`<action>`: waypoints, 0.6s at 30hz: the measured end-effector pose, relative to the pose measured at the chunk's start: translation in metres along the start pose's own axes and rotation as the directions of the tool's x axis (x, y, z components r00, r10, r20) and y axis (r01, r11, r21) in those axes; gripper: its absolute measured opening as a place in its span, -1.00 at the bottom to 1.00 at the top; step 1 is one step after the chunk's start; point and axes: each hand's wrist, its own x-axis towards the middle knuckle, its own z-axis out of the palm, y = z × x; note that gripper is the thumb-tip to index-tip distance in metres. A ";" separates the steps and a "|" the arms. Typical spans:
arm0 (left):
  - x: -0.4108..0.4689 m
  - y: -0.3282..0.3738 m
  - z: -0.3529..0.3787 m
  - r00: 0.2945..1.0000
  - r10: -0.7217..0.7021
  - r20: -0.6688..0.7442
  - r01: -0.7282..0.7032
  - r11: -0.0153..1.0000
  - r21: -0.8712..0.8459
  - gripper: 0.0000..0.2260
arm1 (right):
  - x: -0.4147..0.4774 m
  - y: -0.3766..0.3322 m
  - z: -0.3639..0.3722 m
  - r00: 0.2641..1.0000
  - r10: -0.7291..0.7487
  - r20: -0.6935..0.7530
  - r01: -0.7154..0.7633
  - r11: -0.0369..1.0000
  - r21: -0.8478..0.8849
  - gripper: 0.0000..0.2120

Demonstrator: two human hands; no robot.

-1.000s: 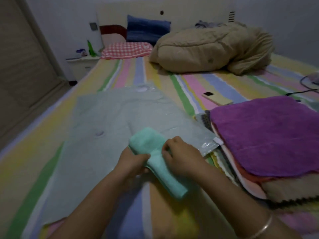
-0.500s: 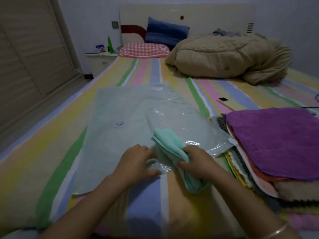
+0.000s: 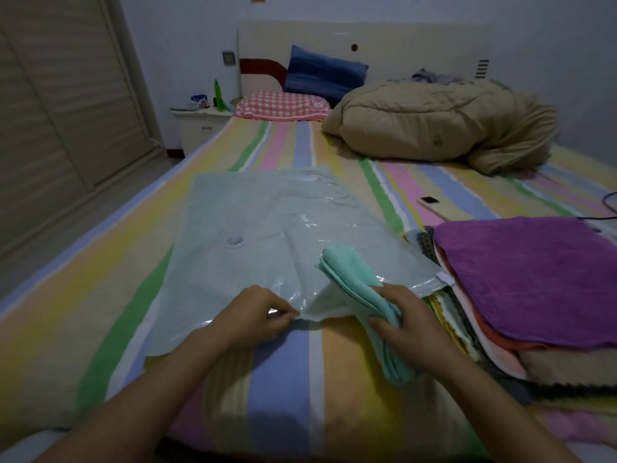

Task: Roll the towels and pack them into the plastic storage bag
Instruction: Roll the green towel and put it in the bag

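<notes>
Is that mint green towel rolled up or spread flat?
Rolled up: the mint towel is a narrow bundle, layers showing at its far end, gripped by the right hand.

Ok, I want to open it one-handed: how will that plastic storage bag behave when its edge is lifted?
Probably floppy: the plastic storage bag lies flat and its near edge wrinkles where the left hand pinches it. Its glossy film likely slides easily. Seemingly light, it may shift.

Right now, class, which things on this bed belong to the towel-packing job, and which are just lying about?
Job: rolled mint towel, plastic storage bag, stack of towels.
Lying about: phone, tan quilt, checked pillow, blue pillow, green bottle.
</notes>
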 end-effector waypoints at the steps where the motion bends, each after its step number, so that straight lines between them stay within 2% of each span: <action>1: 0.000 0.001 0.001 1.000 -0.014 -0.027 0.013 1.000 -0.026 -0.74 | -0.002 -0.001 -0.001 0.998 -0.053 -0.036 0.052 0.999 -0.011 -0.59; 3: -0.001 0.002 0.001 0.992 -0.092 -0.087 0.080 0.988 -0.131 -0.83 | -0.008 -0.009 -0.003 0.979 -0.190 -0.078 0.184 0.980 -0.073 -0.56; 6: -0.001 0.000 -0.001 0.956 -0.258 -0.143 0.197 0.919 -0.342 -0.66 | -0.019 -0.019 0.001 0.940 -0.341 0.019 0.329 0.890 -0.316 -0.48; 9: 0.000 0.004 -0.005 0.907 -0.367 -0.206 0.218 0.829 -0.515 -0.86 | -0.028 -0.012 0.014 0.937 -0.313 0.152 0.347 0.805 -0.481 -0.49; 12: 0.001 0.010 -0.019 0.855 -0.428 -0.294 0.155 0.751 -0.641 -0.89 | -0.031 -0.008 0.019 0.953 -0.238 0.186 0.301 0.787 -0.539 -0.56; 15: 0.001 0.022 -0.040 0.835 -0.286 -0.469 0.060 0.896 -0.440 -0.93 | -0.024 -0.024 0.016 0.970 -0.129 0.207 0.229 0.773 -0.591 -0.58; 18: -0.007 0.047 -0.067 0.851 -0.117 -0.512 -0.039 0.958 -0.283 -0.87 | -0.005 -0.052 0.008 0.976 -0.038 0.213 0.136 0.875 -0.464 -0.65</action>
